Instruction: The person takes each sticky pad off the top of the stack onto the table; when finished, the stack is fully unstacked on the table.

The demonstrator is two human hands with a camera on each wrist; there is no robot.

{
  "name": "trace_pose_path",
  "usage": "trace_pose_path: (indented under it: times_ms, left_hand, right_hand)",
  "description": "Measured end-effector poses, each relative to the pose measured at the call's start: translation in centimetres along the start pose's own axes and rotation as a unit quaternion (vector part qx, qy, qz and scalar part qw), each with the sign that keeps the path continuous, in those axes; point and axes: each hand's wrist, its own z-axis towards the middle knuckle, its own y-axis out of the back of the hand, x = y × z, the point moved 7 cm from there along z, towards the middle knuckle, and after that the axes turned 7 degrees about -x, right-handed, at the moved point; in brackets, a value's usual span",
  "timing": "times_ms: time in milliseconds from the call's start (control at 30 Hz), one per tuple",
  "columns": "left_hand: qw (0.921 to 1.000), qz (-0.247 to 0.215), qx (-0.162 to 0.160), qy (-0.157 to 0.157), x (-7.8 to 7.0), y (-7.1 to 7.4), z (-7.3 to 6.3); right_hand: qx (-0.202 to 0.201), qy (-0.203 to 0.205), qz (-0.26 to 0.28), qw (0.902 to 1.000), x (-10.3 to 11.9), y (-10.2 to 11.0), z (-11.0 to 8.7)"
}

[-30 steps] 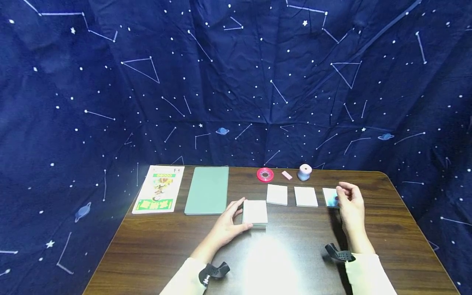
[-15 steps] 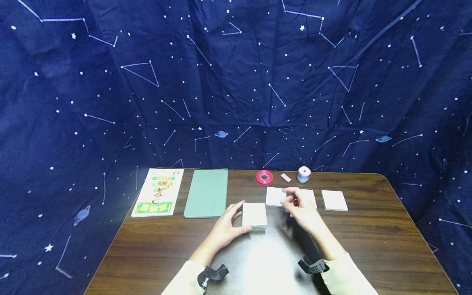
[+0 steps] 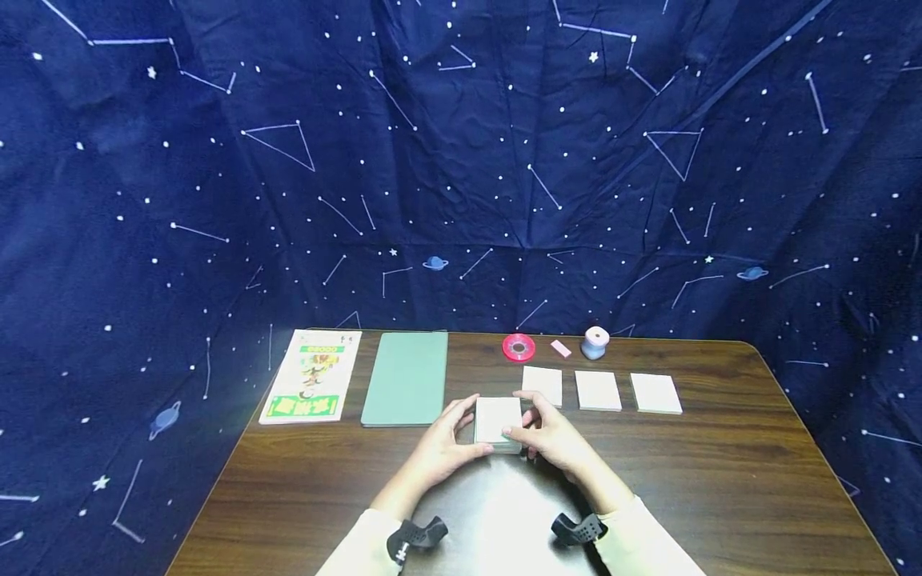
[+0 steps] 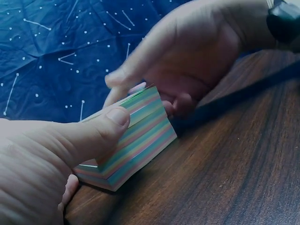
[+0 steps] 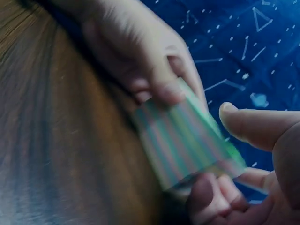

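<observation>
A square stack of note paper (image 3: 499, 418) stands on the table between both hands. Its top is white, and its sides show pastel stripes of green, pink, yellow and blue in the left wrist view. My left hand (image 3: 445, 442) grips the stack from the left, thumb (image 4: 117, 116) on the near corner. My right hand (image 3: 553, 436) is at the stack's right side, with its thumb above the top and its fingers by the far and right edges. In the blurred right wrist view that thumb (image 5: 229, 110) stands apart from the paper stack (image 5: 183, 140).
Three thin white note pads (image 3: 543, 386) lie in a row behind and to the right. Farther back are a red ring-shaped roll (image 3: 519, 347), a small pink block (image 3: 560, 349) and a spool (image 3: 595, 342). A green notebook (image 3: 406, 378) and a printed booklet (image 3: 311, 376) lie left.
My right hand has left the rightmost pad, which now lies uncovered, and travelled left across the table to the stack. My left hand has kept its grip there.
</observation>
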Motion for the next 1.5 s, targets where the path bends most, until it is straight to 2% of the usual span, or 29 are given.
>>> trace_pose_path:
  times_ms: [233, 400, 533, 767, 900, 1133, 1233, 1400, 1500]
  left_hand:
    - [1.0, -0.008, 0.002, 0.0, -0.3, -0.1, 0.0]
    - [1.0, -0.005, -0.002, 0.007, -0.5, 0.4, -0.2]
    - [1.0, 0.001, -0.004, 0.003, -0.7, 0.6, -0.1]
    - [1.0, 0.0, -0.002, 0.001, -0.5, 0.5, 0.0]
    - [1.0, -0.003, -0.005, 0.0, -0.5, 0.6, -0.1]
    - [1.0, 0.005, -0.003, 0.001, -0.3, 0.4, 0.1]
    - [1.0, -0.001, -0.004, -0.001, -0.3, 0.3, 0.2]
    - [0.9999, -0.01, -0.002, 0.0, 0.0, 0.1, 0.3]
    - [0.9999, -0.012, 0.0, 0.002, 0.1, 0.1, 0.2]
  right_hand:
    - [0.023, 0.015, 0.072, 0.997, -1.6, -0.2, 0.3]
    - [0.044, 0.03, 0.098, 0.9937, -1.8, -0.5, 0.5]
    - [0.038, 0.045, 0.124, 0.9905, -1.8, -0.3, 0.7]
    - [0.026, 0.08, 0.19, 0.9782, -1.7, 0.2, 0.2]
    - [0.001, 0.108, 0.194, 0.975, -1.5, 0.7, -0.1]
    - [-0.086, 0.145, 0.16, 0.9726, -0.8, 2.5, -0.8]
    - [-0.11, 0.157, 0.152, 0.9696, -0.7, 3.5, -1.2]
    - [-0.137, 0.155, 0.159, 0.9653, -1.3, 5.2, -2.1]
    - [-0.148, 0.143, 0.154, 0.9665, -1.7, 6.0, -2.6]
